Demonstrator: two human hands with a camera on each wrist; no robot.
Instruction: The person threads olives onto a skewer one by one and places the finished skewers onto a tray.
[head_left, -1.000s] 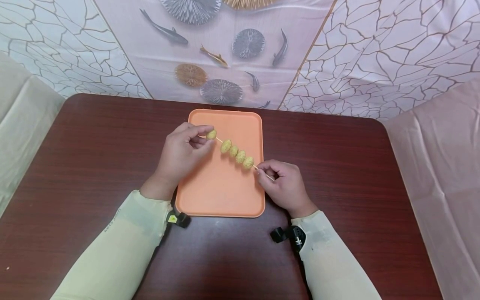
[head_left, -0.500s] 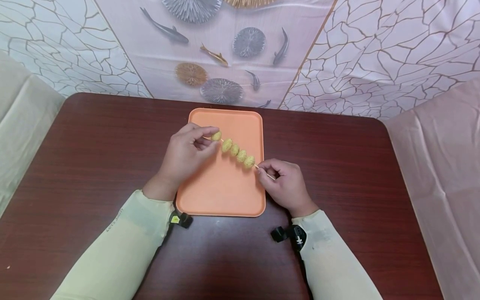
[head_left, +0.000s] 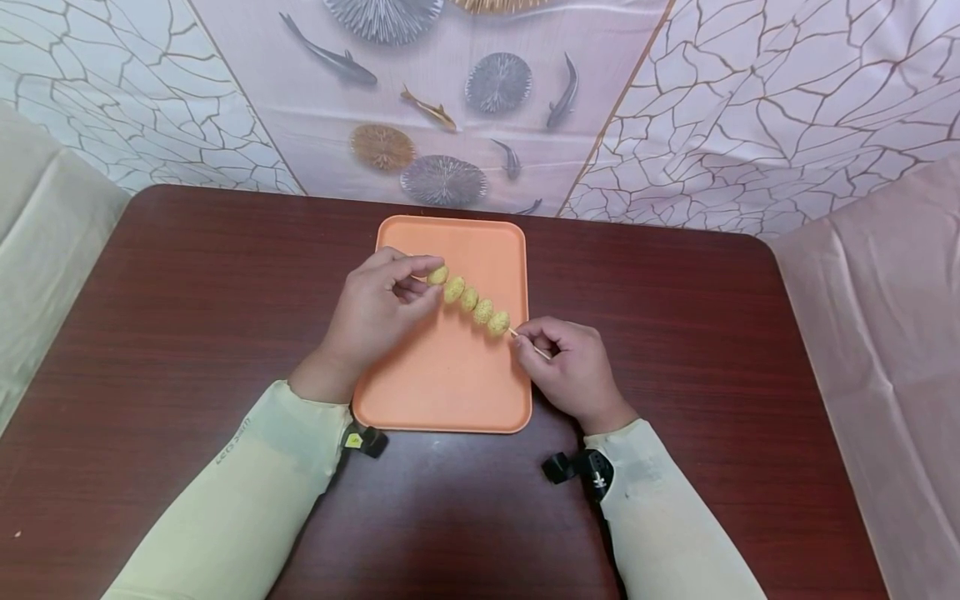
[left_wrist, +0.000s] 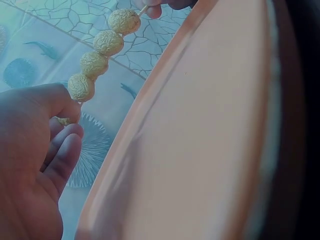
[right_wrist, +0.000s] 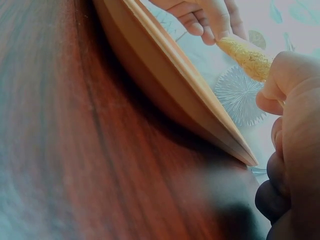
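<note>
In the head view, a thin wooden skewer [head_left: 513, 332] carries several wrinkled yellow balls [head_left: 483, 312] in a slanting row above an orange tray [head_left: 444, 387]. My left hand [head_left: 371, 308] pinches the ball at the far end [head_left: 438, 274] between thumb and fingers. That ball sits close against the others on the stick. The bare lower end of the skewer is gripped by my right hand [head_left: 566, 362], its fingers curled. In the left wrist view, the left fingers mostly cover the pinched ball. The right wrist view shows the row [right_wrist: 247, 57] nearly end-on between both hands.
The tray lies on a dark reddish-brown table [head_left: 675, 350], near its back edge. Behind hangs a patterned cloth [head_left: 465, 100] with fish and round shapes. Black wrist cameras [head_left: 367, 441] sit at both cuffs. Pale cloth [head_left: 877, 333] borders the sides.
My left hand has moved right and slightly down, sliding the end ball along the skewer. The gap between it and the other balls has closed. My right hand stays nearly still.
</note>
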